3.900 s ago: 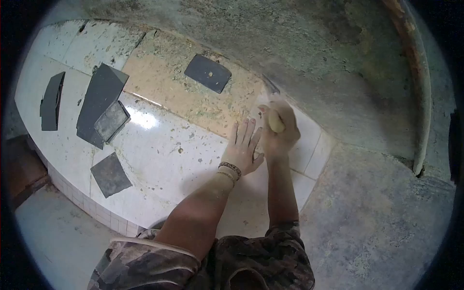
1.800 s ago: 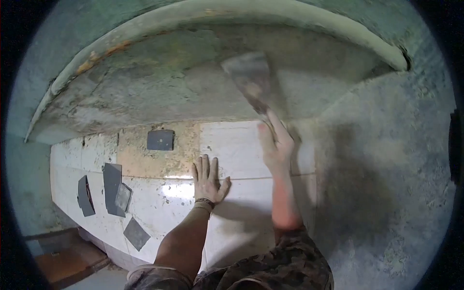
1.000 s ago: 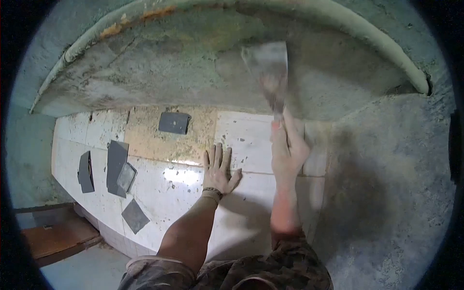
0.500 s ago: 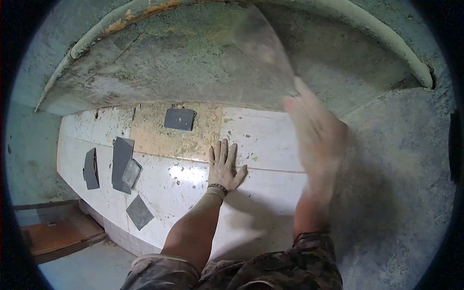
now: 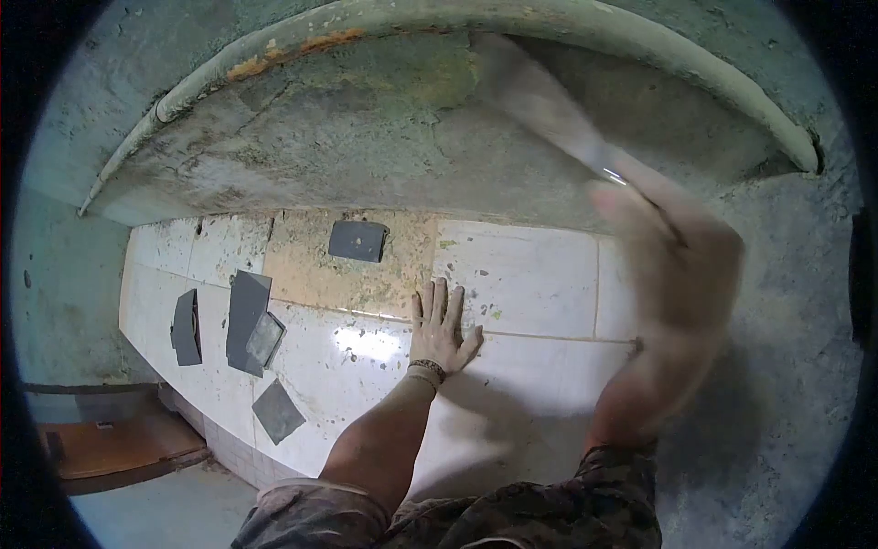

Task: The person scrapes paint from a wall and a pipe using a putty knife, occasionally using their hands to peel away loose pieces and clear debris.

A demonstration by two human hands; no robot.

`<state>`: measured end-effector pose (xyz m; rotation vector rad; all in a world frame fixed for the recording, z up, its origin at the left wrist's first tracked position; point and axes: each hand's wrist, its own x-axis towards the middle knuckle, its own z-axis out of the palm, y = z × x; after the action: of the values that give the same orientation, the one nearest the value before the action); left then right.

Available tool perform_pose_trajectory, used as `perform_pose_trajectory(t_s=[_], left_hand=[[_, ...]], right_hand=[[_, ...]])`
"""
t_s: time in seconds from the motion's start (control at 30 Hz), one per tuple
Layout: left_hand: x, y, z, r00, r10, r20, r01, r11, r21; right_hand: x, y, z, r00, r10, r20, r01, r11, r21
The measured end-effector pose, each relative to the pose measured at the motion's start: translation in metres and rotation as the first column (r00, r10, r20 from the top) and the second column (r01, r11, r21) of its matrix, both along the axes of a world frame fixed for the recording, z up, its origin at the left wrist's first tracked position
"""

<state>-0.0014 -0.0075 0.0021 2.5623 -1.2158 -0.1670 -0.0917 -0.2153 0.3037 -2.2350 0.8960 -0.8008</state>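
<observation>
My right hand [image 5: 672, 229], smeared by motion, is closed round the handle of a wide-bladed scraper [image 5: 540, 96]. The blade points up and to the left, its edge at the rough grey-green wall [image 5: 384, 137] just below the pipe; whether it touches cannot be made out. My left hand [image 5: 441, 329] lies flat on the white tiled surface [image 5: 540, 274], fingers spread, holding nothing. Dust covers it, and a bracelet circles the wrist. Crumbs of debris are scattered around its fingertips.
A curved pipe [image 5: 402, 18] runs along the top of the wall. Dark grey tile pieces [image 5: 247, 316] lie on the left, and another grey piece [image 5: 358, 241] sits on the bare tan patch [image 5: 302, 270]. An orange-brown wooden panel [image 5: 128, 448] stands low at left.
My right hand and the scraper have shifted to the right, with the blade now tilted more to the left. The left hand stays flat on the tiles; the whole view has shifted slightly.
</observation>
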Motion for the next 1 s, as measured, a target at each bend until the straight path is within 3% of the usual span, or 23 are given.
perform_pose_trajectory(t_s=[0.03, 0.07, 0.27, 0.33, 0.37, 0.4, 0.47, 0.57, 0.6, 0.67, 0.73, 0.8, 0.83, 0.87, 0.93, 1.0], left_hand=[[0.0, 0.0, 0.0, 1.0, -0.002, 0.0, 0.002, 1.0, 0.001], [-0.001, 0.001, 0.0, 1.0, -0.001, -0.002, 0.001, 1.0, 0.0], [-0.002, 0.001, 0.0, 1.0, -0.001, 0.004, 0.001, 1.0, -0.009], [-0.003, 0.001, -0.003, 1.0, -0.005, 0.021, 0.005, 1.0, 0.016], [-0.002, 0.001, -0.004, 1.0, 0.003, 0.028, -0.004, 0.999, 0.034], [0.001, -0.001, -0.004, 0.999, 0.0, 0.035, -0.001, 1.0, 0.031], [-0.001, 0.002, -0.005, 1.0, 0.004, 0.018, -0.004, 1.0, 0.017], [-0.003, 0.004, -0.006, 1.0, 0.009, 0.021, -0.01, 0.999, 0.031], [-0.001, 0.001, -0.005, 1.0, 0.002, 0.03, -0.003, 1.0, 0.027], [-0.002, 0.001, -0.005, 1.0, -0.002, 0.026, 0.002, 1.0, 0.015], [-0.001, 0.001, -0.006, 1.0, 0.011, 0.009, -0.011, 1.0, 0.008], [-0.001, 0.002, -0.005, 1.0, 0.02, -0.007, -0.02, 1.0, -0.004], [-0.002, 0.004, -0.005, 0.999, 0.03, -0.013, -0.03, 1.0, 0.001], [-0.003, 0.006, -0.003, 1.0, 0.019, -0.014, -0.019, 1.0, -0.008], [-0.001, 0.0, -0.002, 1.0, 0.002, -0.01, -0.002, 0.999, -0.034], [-0.002, 0.001, -0.003, 1.0, -0.003, 0.025, 0.004, 1.0, -0.004]], right_hand=[[0.008, 0.003, -0.005, 0.999, 0.044, 0.014, -0.039, 0.972, -0.233], [0.004, 0.001, -0.004, 0.999, 0.041, 0.013, -0.037, 0.972, -0.231], [0.002, -0.01, -0.015, 0.998, 0.046, 0.033, -0.047, 0.998, 0.03], [0.034, -0.004, -0.03, 0.96, 0.238, 0.147, -0.211, 0.961, -0.178], [0.037, -0.002, -0.03, 0.959, 0.255, 0.121, -0.221, 0.945, -0.24], [0.029, -0.003, -0.029, 0.959, 0.252, 0.127, -0.216, 0.945, -0.244], [0.002, -0.006, -0.031, 1.0, 0.019, -0.002, -0.019, 0.938, -0.347], [0.005, -0.019, -0.038, 0.986, 0.15, 0.071, -0.111, 0.914, -0.39], [0.013, -0.012, -0.036, 0.987, 0.14, 0.076, -0.099, 0.915, -0.392], [0.038, 0.009, -0.032, 0.971, 0.235, 0.049, -0.226, 0.963, -0.15], [0.02, 0.01, -0.036, 0.976, 0.199, 0.086, -0.179, 0.963, -0.2], [0.001, 0.008, -0.031, 0.999, -0.018, 0.046, 0.018, 1.0, 0.009], [0.004, 0.008, -0.025, 0.998, -0.033, -0.051, 0.034, 0.999, 0.016], [0.003, 0.013, -0.026, 0.998, -0.034, -0.058, 0.035, 0.999, 0.024], [0.001, 0.017, -0.023, 0.997, -0.048, -0.061, 0.038, 0.988, -0.152], [-0.007, 0.008, -0.029, 0.997, -0.028, -0.066, 0.018, 0.99, -0.142]])
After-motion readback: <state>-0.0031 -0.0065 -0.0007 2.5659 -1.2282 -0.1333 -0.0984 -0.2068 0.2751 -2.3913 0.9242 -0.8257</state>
